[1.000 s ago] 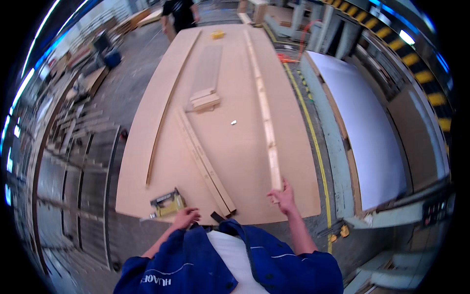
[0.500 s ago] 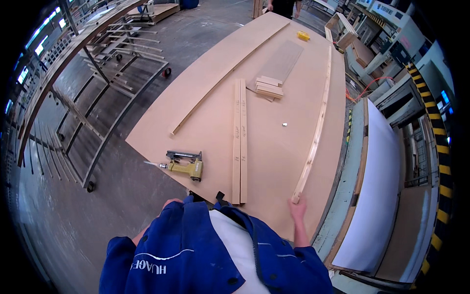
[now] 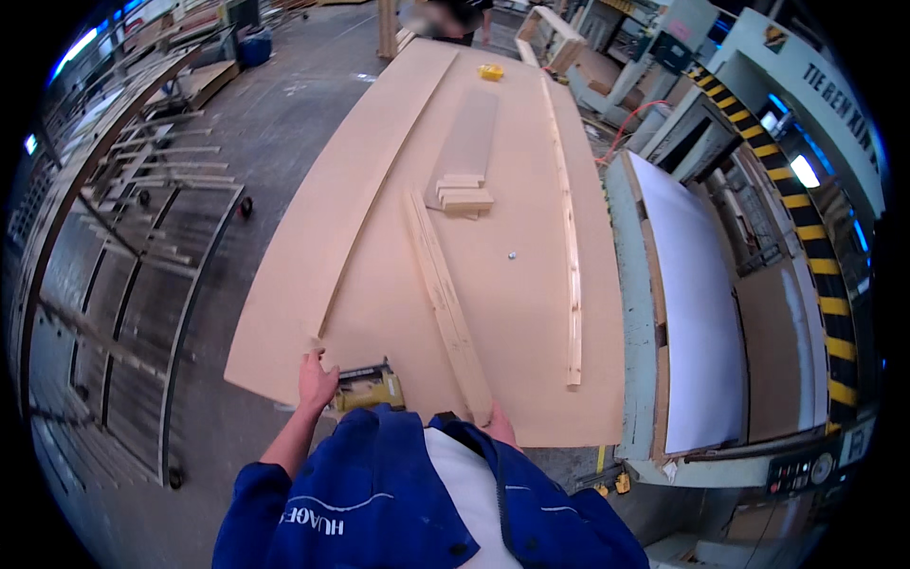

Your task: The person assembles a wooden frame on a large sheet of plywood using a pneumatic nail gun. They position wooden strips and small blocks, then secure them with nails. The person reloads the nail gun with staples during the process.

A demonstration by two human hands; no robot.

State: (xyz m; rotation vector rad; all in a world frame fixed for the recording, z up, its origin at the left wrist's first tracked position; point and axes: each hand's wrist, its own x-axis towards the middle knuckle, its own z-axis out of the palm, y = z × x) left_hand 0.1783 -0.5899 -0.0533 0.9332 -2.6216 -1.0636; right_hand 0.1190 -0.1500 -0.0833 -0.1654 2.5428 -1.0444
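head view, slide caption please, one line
Left hand beside a yellow nail gun, right hand at the near end of angled wooden strips, over a large tan panel.

Nail gun [image 3: 379,391], timber strips [image 3: 449,311], lg machine [image 3: 637,275] show wood wkshp.

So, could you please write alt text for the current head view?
The right hand of a person in a blue jacket is at the near end of paired pale wooden battens on a large light-brown board. The left hand is beside a yellow and black nail gun; a long wooden strip lies at right.
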